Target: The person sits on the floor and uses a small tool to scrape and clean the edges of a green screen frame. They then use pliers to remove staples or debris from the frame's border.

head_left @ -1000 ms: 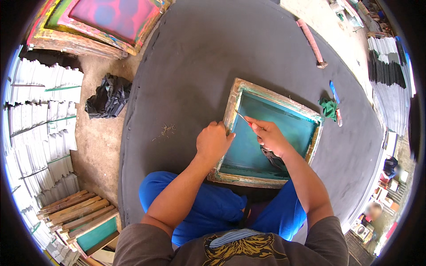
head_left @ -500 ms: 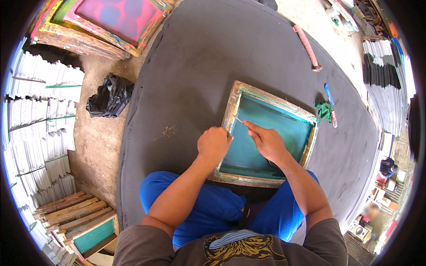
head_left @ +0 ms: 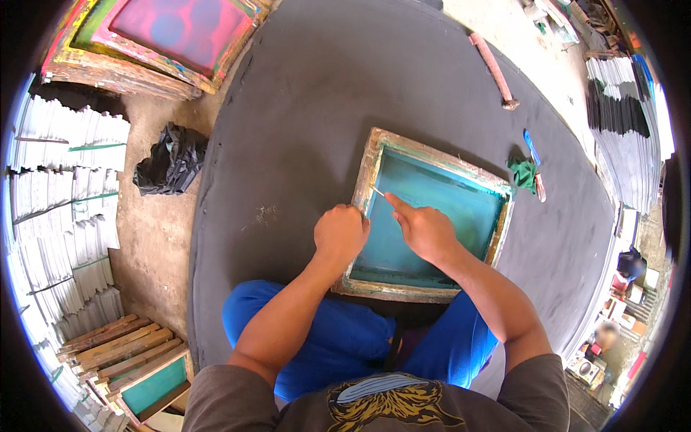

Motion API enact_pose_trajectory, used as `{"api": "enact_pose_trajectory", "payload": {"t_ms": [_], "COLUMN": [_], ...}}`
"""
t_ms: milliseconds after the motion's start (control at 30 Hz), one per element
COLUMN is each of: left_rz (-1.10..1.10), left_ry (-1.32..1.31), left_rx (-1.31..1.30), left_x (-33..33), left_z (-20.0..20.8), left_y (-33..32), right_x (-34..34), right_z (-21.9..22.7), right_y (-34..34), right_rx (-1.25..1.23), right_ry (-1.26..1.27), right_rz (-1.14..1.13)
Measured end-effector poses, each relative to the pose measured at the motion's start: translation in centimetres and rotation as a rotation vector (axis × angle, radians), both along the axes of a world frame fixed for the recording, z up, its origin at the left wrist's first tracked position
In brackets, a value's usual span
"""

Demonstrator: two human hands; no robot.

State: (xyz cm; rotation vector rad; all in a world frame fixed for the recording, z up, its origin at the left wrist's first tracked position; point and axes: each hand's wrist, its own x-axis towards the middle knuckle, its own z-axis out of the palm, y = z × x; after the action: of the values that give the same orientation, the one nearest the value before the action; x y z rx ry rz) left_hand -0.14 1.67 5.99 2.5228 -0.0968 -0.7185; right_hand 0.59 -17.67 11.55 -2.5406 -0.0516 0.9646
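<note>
The left hand [head_left: 341,234] keeps a closed grip on the wooden-framed screen [head_left: 440,159], which lies on the dark surface [head_left: 309,93]; the right hand [head_left: 426,232] grips a slim tool [head_left: 378,191] — green cloth [head_left: 523,173] just beyond, pink-handled hammer [head_left: 495,72] farther off.

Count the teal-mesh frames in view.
2 visible: the larger-looking frame on the dark surface, and a second frame in the wooden stack, lower left. More may be hidden there.

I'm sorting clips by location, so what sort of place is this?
Probably a screen-printing workshop: there's a teal-meshed wooden frame near the centre, paint-smeared frames at the upper left, and stacks of thin sheets along the left side.
</note>
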Motion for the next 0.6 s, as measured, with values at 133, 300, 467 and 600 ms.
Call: {"api": "enact_pose_trajectory", "payload": {"t_ms": [133, 300, 467, 600], "left_rz": [-0.012, -0.001, -0.021, 0.016], "left_ry": [-0.022, 0.0, 0.012, 0.024], "left_rx": [0.0, 0.008, -0.009, -0.05], "left_x": [0.3, 0.5, 0.7, 0.7], "left_z": [-0.2, 0.4, 0.1, -0.2], "left_y": [-0.2, -0.2, 0.0, 0.5], "right_x": [0.1, -0.7, -1.9, -0.8], "right_z": [-1.3, -3.6, -8.7, -7.3], "right_y": [-1.4, -2.3, -3.8, -3.7], "right_rx": [0.17, 0.43, 0.623, 0.559], "right_ry": [-0.015, 0.12, -0.178, -0.039], "right_rz": [-0.094, -0.344, -0.218, -0.268]}}
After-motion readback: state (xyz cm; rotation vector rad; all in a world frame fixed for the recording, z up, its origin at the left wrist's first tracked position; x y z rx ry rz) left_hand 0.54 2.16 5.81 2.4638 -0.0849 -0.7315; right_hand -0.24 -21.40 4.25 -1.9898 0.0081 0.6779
